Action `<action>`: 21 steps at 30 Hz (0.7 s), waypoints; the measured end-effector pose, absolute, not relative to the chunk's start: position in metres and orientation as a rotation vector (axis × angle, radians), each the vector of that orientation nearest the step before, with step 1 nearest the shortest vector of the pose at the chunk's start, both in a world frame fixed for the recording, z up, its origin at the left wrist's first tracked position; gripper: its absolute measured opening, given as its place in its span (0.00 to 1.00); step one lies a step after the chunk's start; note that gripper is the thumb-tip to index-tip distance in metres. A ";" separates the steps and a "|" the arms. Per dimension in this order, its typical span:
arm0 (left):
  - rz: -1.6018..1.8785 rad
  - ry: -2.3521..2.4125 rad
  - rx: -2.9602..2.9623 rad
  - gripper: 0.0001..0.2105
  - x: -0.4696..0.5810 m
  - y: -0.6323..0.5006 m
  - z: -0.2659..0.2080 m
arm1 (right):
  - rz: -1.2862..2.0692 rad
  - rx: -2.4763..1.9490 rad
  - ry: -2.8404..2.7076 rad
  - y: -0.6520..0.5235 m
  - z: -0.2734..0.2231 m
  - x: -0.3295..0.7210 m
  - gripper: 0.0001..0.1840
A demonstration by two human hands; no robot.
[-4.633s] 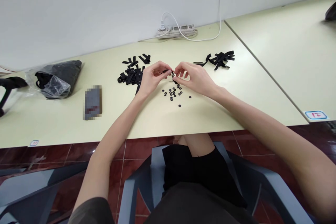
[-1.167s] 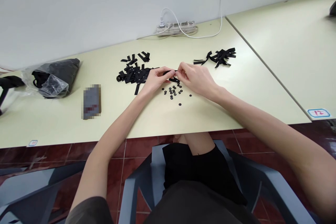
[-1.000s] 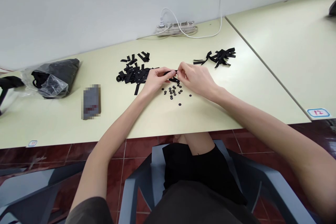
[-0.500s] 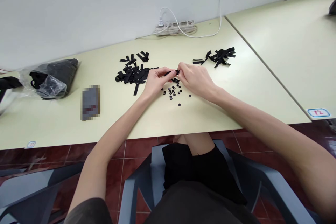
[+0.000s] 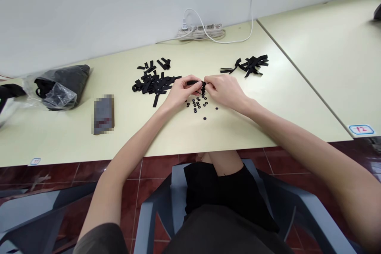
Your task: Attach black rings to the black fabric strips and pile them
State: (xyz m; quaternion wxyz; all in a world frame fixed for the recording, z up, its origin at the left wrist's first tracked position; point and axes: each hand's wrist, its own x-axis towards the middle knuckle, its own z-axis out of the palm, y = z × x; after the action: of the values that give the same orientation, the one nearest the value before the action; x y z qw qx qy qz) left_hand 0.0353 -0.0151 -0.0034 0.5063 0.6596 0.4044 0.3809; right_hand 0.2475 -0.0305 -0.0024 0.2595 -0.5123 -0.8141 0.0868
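Observation:
A short black fabric strip (image 5: 194,83) is pinched between the thumb and fingers of my left hand (image 5: 183,92). The closed fingers of my right hand (image 5: 226,90) meet the strip's right end; exactly what they grip there is hidden. Just below my hands lie several small black ring-shaped pieces (image 5: 195,103), with a dark disc (image 5: 204,118) nearer the table edge. To the left of my left hand spreads a heap of black strips (image 5: 154,83), some bearing small round pieces. Another pile of black strips (image 5: 253,64) sits beyond my right hand.
A clear plastic bag (image 5: 62,89) with black material lies at the left of the pale table (image 5: 143,139), near a blurred grey box-like object (image 5: 103,114). By the wall stands a power strip (image 5: 199,31) with a white cable (image 5: 253,0).
My fingers have shifted slightly at the strip's right end, and more of the strip shows between my hands. The piles stay as they were; the view has moved a little.

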 end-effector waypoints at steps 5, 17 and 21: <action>0.997 1.016 1.573 0.08 0.029 -0.011 0.000 | 0.291 -1.322 -2.274 -0.031 0.005 0.254 0.15; 1.021 1.084 1.591 0.07 0.026 -0.007 0.003 | 0.337 -1.098 -2.600 -0.034 0.006 0.259 0.17; 0.998 1.069 1.604 0.06 0.025 -0.007 0.002 | 0.324 -1.088 -2.603 -0.035 0.007 0.261 0.15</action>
State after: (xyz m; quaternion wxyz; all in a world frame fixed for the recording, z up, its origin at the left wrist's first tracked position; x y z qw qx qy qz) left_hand 0.0251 -0.0067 0.0015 0.4667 0.6536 0.4354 0.4067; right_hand 0.2605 -0.0346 0.0070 0.1504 -0.3787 -0.9062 0.1130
